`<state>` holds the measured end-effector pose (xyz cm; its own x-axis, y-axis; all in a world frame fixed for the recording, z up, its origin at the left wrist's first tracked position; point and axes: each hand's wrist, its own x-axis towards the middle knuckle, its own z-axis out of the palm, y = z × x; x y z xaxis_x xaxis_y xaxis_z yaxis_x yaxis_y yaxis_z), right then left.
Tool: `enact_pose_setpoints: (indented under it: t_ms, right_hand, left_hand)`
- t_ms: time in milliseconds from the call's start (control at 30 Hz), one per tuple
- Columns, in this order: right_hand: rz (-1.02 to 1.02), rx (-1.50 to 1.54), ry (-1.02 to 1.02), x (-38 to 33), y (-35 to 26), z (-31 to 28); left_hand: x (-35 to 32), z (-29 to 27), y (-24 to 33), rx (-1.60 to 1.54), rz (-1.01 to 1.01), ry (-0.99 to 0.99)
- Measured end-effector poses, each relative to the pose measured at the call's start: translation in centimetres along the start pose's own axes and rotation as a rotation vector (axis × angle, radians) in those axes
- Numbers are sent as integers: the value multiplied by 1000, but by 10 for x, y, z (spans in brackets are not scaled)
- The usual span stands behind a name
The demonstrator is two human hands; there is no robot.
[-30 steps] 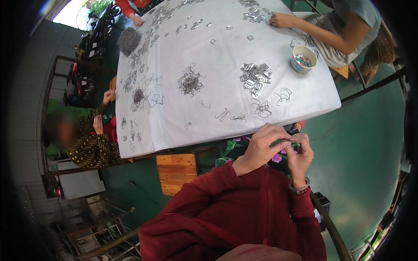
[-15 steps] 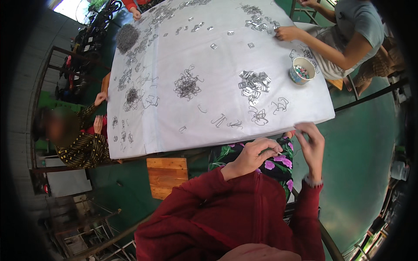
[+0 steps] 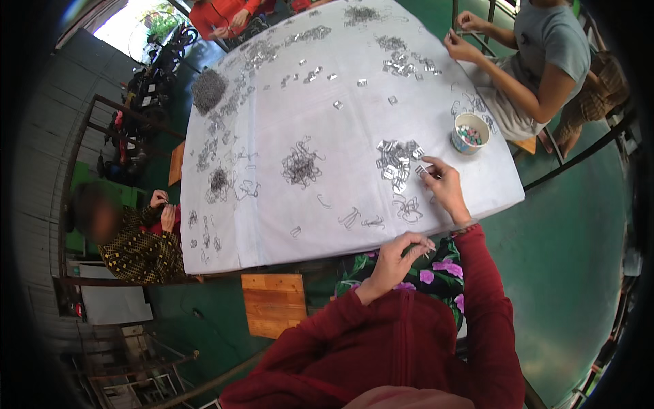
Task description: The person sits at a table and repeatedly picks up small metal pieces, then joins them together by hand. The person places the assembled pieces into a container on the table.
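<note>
My left hand (image 3: 395, 262) is over my lap at the table's near edge, thumb and fingers closed on a small, thin metal piece (image 3: 428, 249) whose exact shape is unclear. Reaching onto the white-covered table, my right hand (image 3: 446, 189) pinches a small flat metal buckle (image 3: 420, 170) at the right side of a shiny heap of buckles (image 3: 395, 163). Thin bent wire hooks (image 3: 409, 210) lie just below that heap, left of my right wrist. A few more loose hooks (image 3: 350, 218) are spread farther left.
A paper cup (image 3: 470, 134) of small coloured pieces stands right of the buckles. A tangled hook pile (image 3: 302, 165) lies mid-table, and a dense grey heap (image 3: 209, 91) far left. Co-workers sit left (image 3: 139, 232), right (image 3: 545, 61) and at the far end (image 3: 225, 17). A wooden stool (image 3: 274, 304) stands nearby.
My right hand has gone from above my lap to the buckle heap and taken hold of a buckle. My left hand stays near my lap. The right co-worker's hands have lifted off the table.
</note>
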<state>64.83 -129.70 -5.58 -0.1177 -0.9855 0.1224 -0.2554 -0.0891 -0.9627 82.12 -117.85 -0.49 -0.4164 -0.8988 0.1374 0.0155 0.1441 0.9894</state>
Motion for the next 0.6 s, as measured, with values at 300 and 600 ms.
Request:
enact_pose_setpoints:
  t_ms: [300,600]
  right_hand:
    - [213,121,-13,-107,-78,-49]
    - [85,447,84,-129,-68,-44]
  left_hand:
    - [19,8,-6,-13,-15,-26]
    - [15,12,-17,75,-31,-109]
